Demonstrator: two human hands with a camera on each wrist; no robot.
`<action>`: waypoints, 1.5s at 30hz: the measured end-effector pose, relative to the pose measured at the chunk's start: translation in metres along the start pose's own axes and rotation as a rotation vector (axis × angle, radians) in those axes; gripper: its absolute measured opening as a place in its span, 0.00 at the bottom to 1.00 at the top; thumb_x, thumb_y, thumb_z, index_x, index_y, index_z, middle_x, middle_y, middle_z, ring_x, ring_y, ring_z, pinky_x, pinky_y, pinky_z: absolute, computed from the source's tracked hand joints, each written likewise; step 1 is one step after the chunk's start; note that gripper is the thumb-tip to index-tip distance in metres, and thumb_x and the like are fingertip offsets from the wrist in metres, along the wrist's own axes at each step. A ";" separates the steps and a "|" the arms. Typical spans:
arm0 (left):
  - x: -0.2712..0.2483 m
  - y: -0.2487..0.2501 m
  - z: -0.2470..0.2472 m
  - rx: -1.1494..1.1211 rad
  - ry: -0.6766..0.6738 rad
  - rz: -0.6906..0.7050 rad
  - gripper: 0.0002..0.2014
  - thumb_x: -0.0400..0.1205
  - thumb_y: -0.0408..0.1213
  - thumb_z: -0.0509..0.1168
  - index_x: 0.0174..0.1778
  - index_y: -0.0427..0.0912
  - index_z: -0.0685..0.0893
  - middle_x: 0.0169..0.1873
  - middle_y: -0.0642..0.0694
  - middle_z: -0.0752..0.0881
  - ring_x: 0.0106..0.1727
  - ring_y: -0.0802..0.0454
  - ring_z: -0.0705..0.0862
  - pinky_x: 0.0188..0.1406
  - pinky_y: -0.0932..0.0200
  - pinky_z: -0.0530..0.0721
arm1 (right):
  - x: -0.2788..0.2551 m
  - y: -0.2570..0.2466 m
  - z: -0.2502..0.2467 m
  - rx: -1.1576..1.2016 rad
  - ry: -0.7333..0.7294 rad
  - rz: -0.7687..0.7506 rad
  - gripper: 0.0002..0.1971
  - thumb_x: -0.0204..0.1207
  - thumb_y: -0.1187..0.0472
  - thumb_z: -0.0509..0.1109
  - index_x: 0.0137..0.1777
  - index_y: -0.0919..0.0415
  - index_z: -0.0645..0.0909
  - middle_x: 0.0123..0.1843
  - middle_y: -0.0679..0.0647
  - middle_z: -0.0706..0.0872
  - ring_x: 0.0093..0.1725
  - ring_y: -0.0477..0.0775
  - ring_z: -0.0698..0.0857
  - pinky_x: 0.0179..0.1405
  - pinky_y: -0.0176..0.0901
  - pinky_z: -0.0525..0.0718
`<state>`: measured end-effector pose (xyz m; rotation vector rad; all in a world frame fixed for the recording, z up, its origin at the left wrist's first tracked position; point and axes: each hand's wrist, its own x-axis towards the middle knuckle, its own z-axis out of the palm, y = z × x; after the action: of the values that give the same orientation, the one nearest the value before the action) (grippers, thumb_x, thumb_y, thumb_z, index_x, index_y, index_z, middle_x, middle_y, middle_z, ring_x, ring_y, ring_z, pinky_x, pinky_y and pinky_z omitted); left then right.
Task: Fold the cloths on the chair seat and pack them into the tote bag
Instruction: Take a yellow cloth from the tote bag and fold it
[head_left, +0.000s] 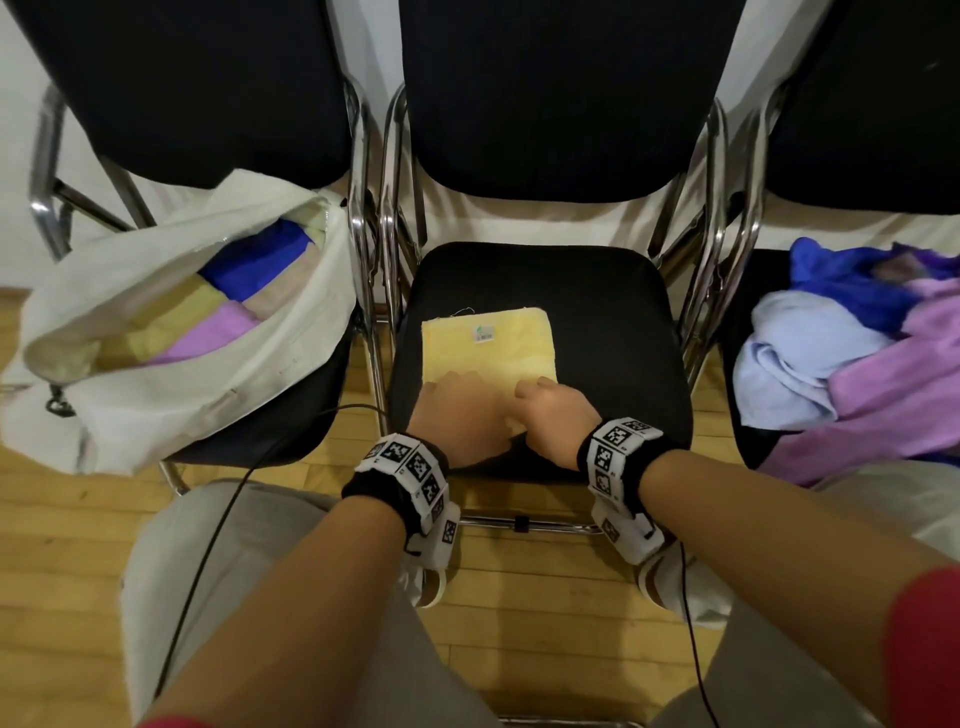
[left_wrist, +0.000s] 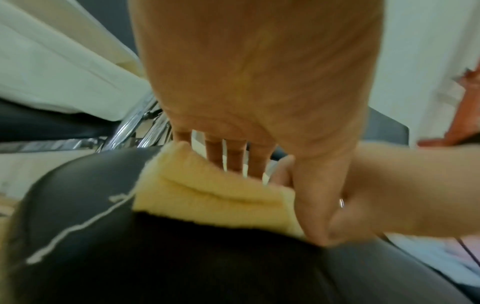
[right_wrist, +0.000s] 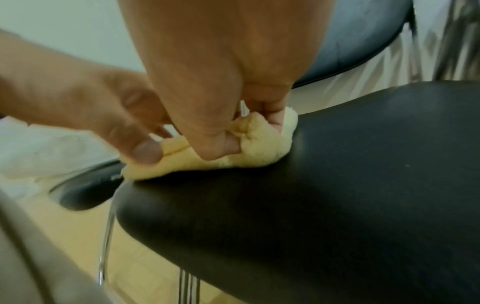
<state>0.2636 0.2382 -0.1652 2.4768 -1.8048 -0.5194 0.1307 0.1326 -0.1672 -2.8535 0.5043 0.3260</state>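
Under both hands' grip (near edge) lies yellow cloth (head_left: 488, 345).

Soft, even indoor light fills the head view, with no hard shadows on the black chair seat (head_left: 597, 322). Bright glints streak the chrome chair frame (head_left: 387, 249) left of that seat. Straight lines bow toward the edges, and the purple cloth pile (head_left: 883, 374) right of the seat is smeared. Both wrist views are dimmer and soft, and the hands in them are blurred.
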 end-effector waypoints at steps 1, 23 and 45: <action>-0.001 0.000 0.001 0.041 -0.020 -0.006 0.29 0.72 0.63 0.70 0.67 0.53 0.80 0.63 0.51 0.78 0.66 0.45 0.74 0.64 0.45 0.72 | -0.001 0.001 -0.004 0.044 0.004 0.031 0.21 0.78 0.63 0.68 0.70 0.50 0.78 0.58 0.53 0.81 0.60 0.58 0.79 0.54 0.51 0.80; -0.020 0.053 -0.006 0.004 -0.179 -0.046 0.12 0.83 0.50 0.59 0.52 0.48 0.84 0.50 0.46 0.87 0.54 0.44 0.84 0.59 0.44 0.82 | -0.082 0.043 -0.013 -0.130 -0.064 -0.072 0.31 0.68 0.50 0.78 0.71 0.49 0.72 0.68 0.47 0.74 0.65 0.53 0.73 0.66 0.52 0.76; -0.007 -0.005 0.001 -0.650 0.011 -0.367 0.06 0.86 0.44 0.63 0.56 0.49 0.76 0.53 0.45 0.82 0.50 0.49 0.80 0.44 0.55 0.78 | -0.014 0.056 -0.022 0.538 0.048 0.469 0.16 0.86 0.50 0.60 0.69 0.58 0.72 0.56 0.58 0.84 0.53 0.59 0.84 0.49 0.51 0.81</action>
<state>0.2663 0.2468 -0.1660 2.3018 -0.9421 -0.9262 0.1012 0.0799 -0.1528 -2.2069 1.0868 0.1615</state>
